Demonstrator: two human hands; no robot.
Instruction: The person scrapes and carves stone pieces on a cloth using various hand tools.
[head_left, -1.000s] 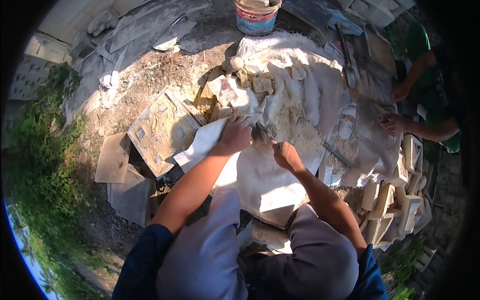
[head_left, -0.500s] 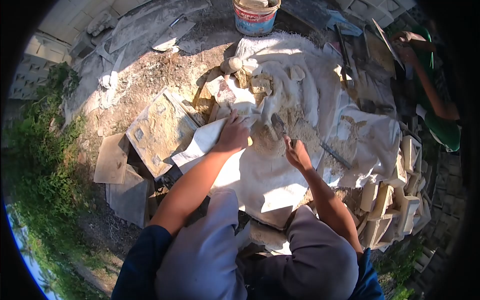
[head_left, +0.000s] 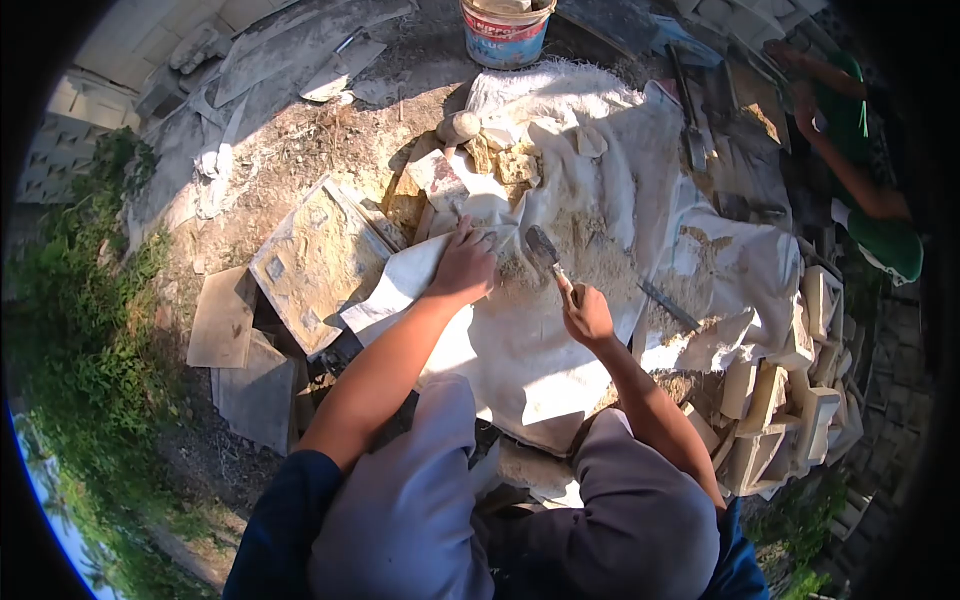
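Note:
My right hand [head_left: 588,314] is closed round the handle of a small trowel [head_left: 541,245], its dusty blade pointing up and left over a woven white sack sheet [head_left: 500,350]. Sandy yellow powder [head_left: 590,245] lies on the sheet close to the blade. To the left, my left hand [head_left: 467,264] is closed on a fold of the sheet, fingertips partly hidden. Just beyond it are a flat stone piece [head_left: 438,180], several rough yellow stones [head_left: 518,166] and a mallet with a rounded head [head_left: 459,127].
A mortar-smeared board [head_left: 320,265] lies left, near loose tiles [head_left: 222,318]. A paint bucket [head_left: 507,38] stands at the back. On the right are a metal bar [head_left: 670,304] and stacked blocks [head_left: 770,410]. A co-worker's arm [head_left: 850,170] shows at upper right.
My right hand and the trowel have shifted slightly left, and the blade has swung away from the powder. My left hand stays on the sheet. The co-worker's hands have moved.

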